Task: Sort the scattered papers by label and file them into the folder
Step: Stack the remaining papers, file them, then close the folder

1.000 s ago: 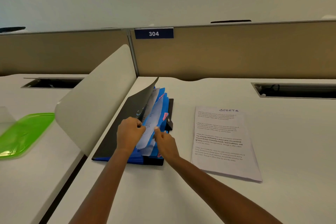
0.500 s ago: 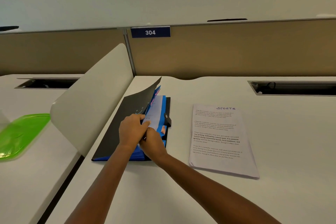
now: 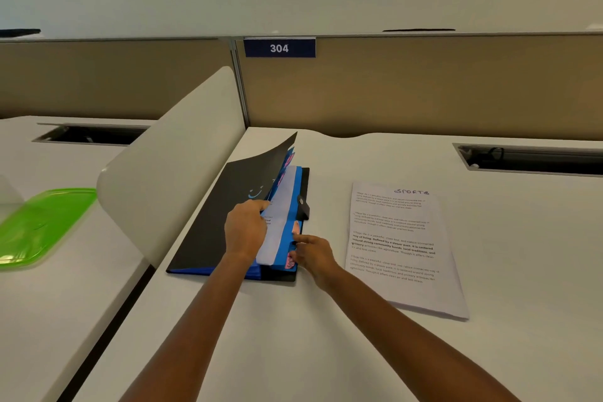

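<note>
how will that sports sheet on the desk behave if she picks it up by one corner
The sheet headed SPORTS looks like thin printed paper lying flat on the desk, so it would probably droop and bend. It looks very light. Flat on the smooth top, it would likely slide when pushed, and its edge may be awkward to lift.
</note>
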Motion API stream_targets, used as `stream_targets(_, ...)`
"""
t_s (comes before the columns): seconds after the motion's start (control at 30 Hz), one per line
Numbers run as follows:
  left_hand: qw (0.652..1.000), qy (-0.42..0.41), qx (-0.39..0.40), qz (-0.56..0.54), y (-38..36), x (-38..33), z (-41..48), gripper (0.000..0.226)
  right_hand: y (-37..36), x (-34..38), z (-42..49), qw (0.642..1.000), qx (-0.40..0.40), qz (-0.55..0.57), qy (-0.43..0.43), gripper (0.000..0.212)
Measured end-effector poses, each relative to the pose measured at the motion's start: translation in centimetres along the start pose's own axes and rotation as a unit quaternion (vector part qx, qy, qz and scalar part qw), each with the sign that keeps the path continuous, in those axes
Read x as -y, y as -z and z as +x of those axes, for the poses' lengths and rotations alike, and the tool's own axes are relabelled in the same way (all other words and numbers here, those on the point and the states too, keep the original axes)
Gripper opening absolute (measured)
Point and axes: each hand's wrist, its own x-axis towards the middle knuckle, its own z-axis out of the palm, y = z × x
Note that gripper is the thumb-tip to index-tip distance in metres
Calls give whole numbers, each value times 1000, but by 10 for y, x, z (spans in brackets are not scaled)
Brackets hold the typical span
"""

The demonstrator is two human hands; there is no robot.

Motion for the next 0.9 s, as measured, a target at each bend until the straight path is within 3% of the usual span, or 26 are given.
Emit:
stream_targets(0.13,1000,-4,-3,-6,-1,3,2,40,-6,5,-1,996,22,79,-24,19)
stream_targets(0.27,1000,-3,-2,-7,-2,5,4,41,-21,3,1,1000,-11,-3,16,47)
stream_targets(0.37,1000,-2,0,-11,-4,3,4,39,-31,1,0,999,-8,16,47,63)
stream_targets(0.47,1000,-2,-4,-23,-5,4,4,37,-37,-4,3,995,1,-7,94,69)
stream_targets(0.53,1000,-2,-5,-29,-7,7,4,36,-40,-3,-3,990,-5,-26,137,59)
stream_targets(0.63,1000,-6,-7,-29,-11,9,4,36,-39,-5,-3,983,-1,-90,161,85)
stream_targets(0.73,1000,-5,-9,-23,-13,9,4,34,-35,0,-6,971,1,-177,158,51)
stream_targets(0.9,1000,-9,-9,-18,-12,8,3,32,-30,-4,1,965,-4,-206,161,45)
